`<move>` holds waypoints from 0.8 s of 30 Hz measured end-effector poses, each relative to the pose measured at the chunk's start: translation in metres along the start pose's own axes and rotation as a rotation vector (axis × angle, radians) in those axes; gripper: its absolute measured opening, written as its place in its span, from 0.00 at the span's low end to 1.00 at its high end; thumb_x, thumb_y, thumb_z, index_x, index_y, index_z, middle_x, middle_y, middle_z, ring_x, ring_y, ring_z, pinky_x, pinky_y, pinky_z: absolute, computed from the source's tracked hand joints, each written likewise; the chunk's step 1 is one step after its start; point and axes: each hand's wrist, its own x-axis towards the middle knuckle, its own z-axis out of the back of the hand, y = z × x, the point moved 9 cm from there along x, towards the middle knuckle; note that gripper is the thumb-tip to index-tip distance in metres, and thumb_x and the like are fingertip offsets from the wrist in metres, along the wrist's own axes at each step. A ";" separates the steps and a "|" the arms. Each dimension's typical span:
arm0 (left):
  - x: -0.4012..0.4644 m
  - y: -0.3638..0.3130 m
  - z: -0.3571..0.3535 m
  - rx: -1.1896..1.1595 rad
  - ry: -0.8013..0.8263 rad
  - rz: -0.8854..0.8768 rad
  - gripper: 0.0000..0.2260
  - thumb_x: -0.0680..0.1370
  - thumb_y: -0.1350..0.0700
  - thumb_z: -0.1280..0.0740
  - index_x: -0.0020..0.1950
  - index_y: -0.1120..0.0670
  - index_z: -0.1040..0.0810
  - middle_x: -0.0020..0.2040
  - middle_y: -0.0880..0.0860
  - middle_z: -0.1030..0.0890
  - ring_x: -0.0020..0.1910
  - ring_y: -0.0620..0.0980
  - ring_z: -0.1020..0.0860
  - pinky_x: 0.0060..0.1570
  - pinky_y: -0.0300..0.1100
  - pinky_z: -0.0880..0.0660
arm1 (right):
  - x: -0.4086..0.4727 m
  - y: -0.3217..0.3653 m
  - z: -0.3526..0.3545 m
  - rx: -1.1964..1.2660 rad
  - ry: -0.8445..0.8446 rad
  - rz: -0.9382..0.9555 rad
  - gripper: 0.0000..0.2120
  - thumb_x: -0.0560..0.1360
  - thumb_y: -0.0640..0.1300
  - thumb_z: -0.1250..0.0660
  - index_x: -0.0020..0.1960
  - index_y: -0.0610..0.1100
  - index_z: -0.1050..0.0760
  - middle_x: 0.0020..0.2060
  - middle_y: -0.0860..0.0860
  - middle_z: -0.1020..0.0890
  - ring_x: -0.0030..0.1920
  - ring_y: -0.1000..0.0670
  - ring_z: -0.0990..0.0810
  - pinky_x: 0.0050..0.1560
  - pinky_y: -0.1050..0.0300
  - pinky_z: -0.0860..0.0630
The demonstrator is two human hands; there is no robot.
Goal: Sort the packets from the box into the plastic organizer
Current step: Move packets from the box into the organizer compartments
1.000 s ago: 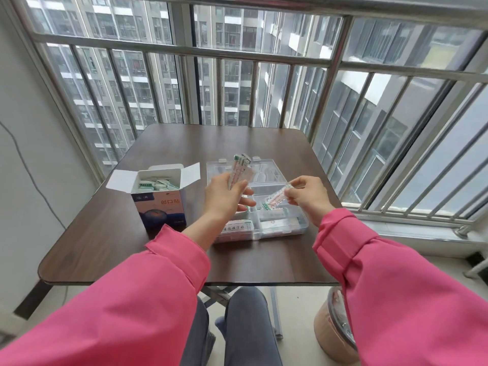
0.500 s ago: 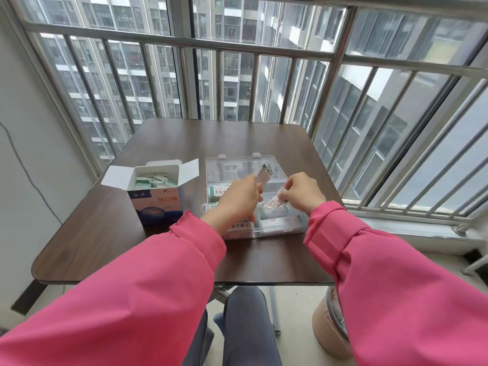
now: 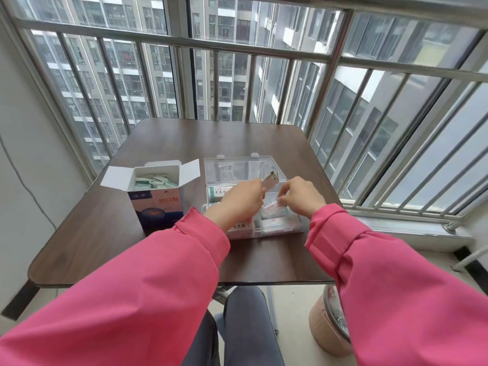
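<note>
A dark brown bench [image 3: 163,249] stands against a barred window [image 3: 237,75], with tower blocks beyond the glass. On the bench sits a clear plastic organizer [image 3: 298,225], its lid [image 3: 237,167] laid open away from the person; several compartments already hold white packets. Just left of the organizer, not touching it, stands an open cardboard box [image 3: 158,207] with its flaps spread, more packets [image 3: 153,183] heaped inside. A pink bin [image 3: 327,331] stands on the floor under the bench's right corner.

Both arms in pink sleeves [image 3: 132,299] reach over the organizer. The left hand [image 3: 239,202] hovers above the left compartments, its fingers curled round a small bundle of packets [image 3: 270,180] that sticks up past the fingertips toward the lid. The right hand [image 3: 301,196] is close beside it over the right compartments, fingers [image 3: 284,200] bent and pinching a single packet [image 3: 270,206] with red print, which lies low at the compartment's top. Whether that packet touches the ones beneath cannot be told.
</note>
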 end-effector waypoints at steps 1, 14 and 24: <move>-0.001 0.000 0.001 -0.002 -0.002 -0.003 0.11 0.83 0.54 0.47 0.53 0.59 0.31 0.56 0.60 0.21 0.47 0.63 0.21 0.49 0.55 0.24 | 0.000 0.000 0.000 -0.007 0.002 -0.002 0.07 0.70 0.40 0.32 0.38 0.51 0.23 0.45 0.46 0.18 0.51 0.43 0.20 0.53 0.52 0.24; 0.013 -0.005 0.001 0.155 0.072 -0.035 0.11 0.83 0.55 0.48 0.56 0.59 0.30 0.55 0.58 0.21 0.44 0.58 0.23 0.44 0.50 0.25 | 0.016 -0.008 -0.006 0.059 0.097 0.018 0.10 0.70 0.38 0.31 0.36 0.52 0.21 0.38 0.47 0.18 0.47 0.46 0.18 0.54 0.50 0.22; 0.016 0.004 -0.010 0.077 0.284 0.089 0.12 0.83 0.54 0.49 0.60 0.60 0.33 0.57 0.60 0.22 0.43 0.59 0.24 0.50 0.53 0.26 | 0.007 0.002 -0.001 -0.085 0.122 0.045 0.09 0.74 0.41 0.35 0.49 0.50 0.19 0.51 0.49 0.18 0.54 0.45 0.21 0.48 0.56 0.28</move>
